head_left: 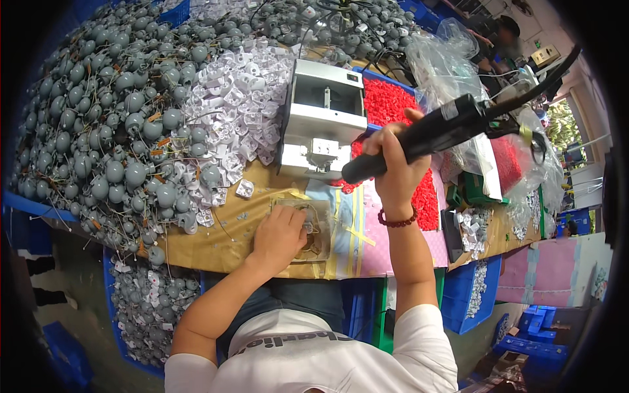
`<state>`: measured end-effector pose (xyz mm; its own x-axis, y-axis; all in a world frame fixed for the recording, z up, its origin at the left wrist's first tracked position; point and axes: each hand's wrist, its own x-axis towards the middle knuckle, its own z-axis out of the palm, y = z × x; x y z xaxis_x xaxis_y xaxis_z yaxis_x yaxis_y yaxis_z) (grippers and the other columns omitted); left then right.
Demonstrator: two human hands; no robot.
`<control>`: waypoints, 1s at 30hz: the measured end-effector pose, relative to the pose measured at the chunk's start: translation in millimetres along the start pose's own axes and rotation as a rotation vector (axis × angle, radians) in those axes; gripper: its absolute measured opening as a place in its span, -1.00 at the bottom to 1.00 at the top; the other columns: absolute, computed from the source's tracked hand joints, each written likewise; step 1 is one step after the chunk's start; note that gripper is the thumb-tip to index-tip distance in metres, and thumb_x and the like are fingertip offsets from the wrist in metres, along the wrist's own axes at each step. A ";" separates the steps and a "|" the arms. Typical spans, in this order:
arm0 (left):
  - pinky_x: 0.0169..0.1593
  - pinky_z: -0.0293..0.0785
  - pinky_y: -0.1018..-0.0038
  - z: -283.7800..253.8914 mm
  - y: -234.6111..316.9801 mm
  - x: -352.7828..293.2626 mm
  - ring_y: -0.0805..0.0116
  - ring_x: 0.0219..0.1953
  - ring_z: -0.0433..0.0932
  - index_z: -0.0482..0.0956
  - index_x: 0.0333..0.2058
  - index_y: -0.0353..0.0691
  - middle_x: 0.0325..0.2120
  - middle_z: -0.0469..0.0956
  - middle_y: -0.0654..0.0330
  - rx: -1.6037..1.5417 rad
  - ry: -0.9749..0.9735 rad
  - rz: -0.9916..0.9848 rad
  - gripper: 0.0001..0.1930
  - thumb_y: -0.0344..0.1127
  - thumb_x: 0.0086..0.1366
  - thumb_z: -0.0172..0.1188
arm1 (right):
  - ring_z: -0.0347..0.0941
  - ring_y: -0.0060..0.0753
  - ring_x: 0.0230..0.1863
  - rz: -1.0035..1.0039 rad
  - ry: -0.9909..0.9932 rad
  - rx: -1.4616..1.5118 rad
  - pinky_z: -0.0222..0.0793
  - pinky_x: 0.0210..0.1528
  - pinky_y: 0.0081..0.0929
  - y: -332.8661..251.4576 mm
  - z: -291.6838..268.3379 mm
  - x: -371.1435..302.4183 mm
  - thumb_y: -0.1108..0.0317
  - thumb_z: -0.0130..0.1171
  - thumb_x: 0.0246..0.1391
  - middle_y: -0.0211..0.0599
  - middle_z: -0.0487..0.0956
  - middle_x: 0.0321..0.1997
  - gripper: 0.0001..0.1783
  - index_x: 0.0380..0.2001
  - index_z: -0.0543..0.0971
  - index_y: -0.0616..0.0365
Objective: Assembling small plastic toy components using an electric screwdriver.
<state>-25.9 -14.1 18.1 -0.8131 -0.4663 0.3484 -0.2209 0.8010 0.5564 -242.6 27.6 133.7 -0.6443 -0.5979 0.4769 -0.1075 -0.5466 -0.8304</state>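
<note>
My right hand [401,171], with a red bead bracelet at the wrist, is wrapped round a black cylindrical power screwdriver [445,130]. The tool is held tilted above the bench, its cable running off to the upper right. My left hand [280,234] lies on a shallow, translucent fixture [318,255] near the bench's front edge. Its fingers curl over the fixture beside a small grey part, and what they press or hold is mostly hidden. Behind the fixture stands a white-and-grey box-shaped machine [327,121] with an open recess and a metal piece at its front.
Grey round-bodied parts with wires [124,131] are heaped at left, beside white plastic pieces [229,98]. Small red parts [388,98] fill a blue tray behind the right hand. Blue bins [468,321] stand below the bench. Another person [501,42] is at the far right.
</note>
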 end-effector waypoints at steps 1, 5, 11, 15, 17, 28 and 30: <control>-0.13 0.51 0.22 0.8 -0.4 -0.6 0.07 -0.18 0.51 0.58 -0.12 -0.22 -0.28 0.53 0.13 -0.004 0.002 -0.006 -0.61 -0.39 0.02 0.40 | 0.52 -0.42 -0.42 -0.062 0.006 0.038 0.50 -0.27 -0.39 0.3 15.2 5.0 0.69 0.13 0.16 -0.28 0.54 -0.37 -0.43 0.22 0.25 0.27; -0.12 0.52 0.22 1.7 0.1 -0.2 0.06 -0.18 0.52 0.58 -0.12 -0.22 -0.28 0.54 0.12 -0.004 0.001 -0.013 -0.60 -0.39 0.01 0.41 | 0.54 -0.44 -0.43 -0.082 -0.060 -0.141 0.50 -0.31 -0.44 10.1 32.6 27.7 0.71 0.14 0.15 -0.29 0.56 -0.39 -0.43 0.21 0.25 0.29; -0.11 0.52 0.22 2.8 -0.1 -0.9 0.05 -0.17 0.51 0.58 -0.13 -0.22 -0.27 0.55 0.10 0.015 0.010 -0.002 -0.60 -0.38 0.01 0.41 | 0.54 -0.58 -0.47 0.040 -0.052 -0.241 0.49 -0.39 -0.56 37.5 42.0 40.0 0.61 0.31 0.10 -0.41 0.58 -0.41 -0.64 -0.11 0.39 0.21; -0.11 0.53 0.21 2.8 -2.2 -2.5 0.04 -0.16 0.51 0.57 -0.13 -0.22 -0.27 0.55 0.10 0.007 0.026 -0.007 -0.61 -0.37 0.02 0.41 | 0.55 -0.55 -0.45 0.166 -0.130 -0.195 0.48 -0.34 -0.54 28.2 43.6 24.4 0.59 0.29 0.06 -0.39 0.57 -0.44 -0.54 0.02 0.38 0.31; -0.11 0.53 0.20 5.0 -2.1 -1.8 0.04 -0.15 0.51 0.57 -0.13 -0.22 -0.27 0.54 0.10 -0.001 0.019 -0.011 -0.62 -0.37 0.02 0.40 | 0.56 -0.52 -0.44 0.209 -0.115 -0.275 0.49 -0.29 -0.53 13.6 44.5 4.5 0.59 0.24 0.05 -0.38 0.57 -0.44 -0.45 0.13 0.36 0.41; -0.16 0.52 0.16 2.8 0.8 -1.3 0.04 -0.16 0.51 0.52 -0.22 -0.19 -0.27 0.51 0.12 -0.024 0.012 -0.048 -0.70 -0.36 0.05 0.36 | 0.57 -0.48 -0.41 0.244 -0.135 -0.184 0.51 -0.30 -0.51 3.9 35.1 -68.6 0.73 0.21 0.00 -0.29 0.59 -0.44 -0.85 -0.36 0.53 0.31; -0.17 0.52 0.16 3.7 0.9 -2.2 0.04 -0.17 0.50 0.51 -0.24 -0.19 -0.29 0.50 0.12 -0.017 0.014 -0.049 -0.70 -0.35 0.04 0.36 | 0.57 -0.48 -0.41 0.237 -0.123 -0.174 0.51 -0.30 -0.51 6.8 34.4 -71.6 0.73 0.21 -0.01 -0.29 0.59 -0.44 -0.84 -0.34 0.52 0.31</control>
<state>-26.3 -11.0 15.0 -0.7941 -0.5098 0.3310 -0.2509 0.7709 0.5854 -171.1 46.5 103.8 -0.5720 -0.7685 0.2868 -0.1004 -0.2815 -0.9543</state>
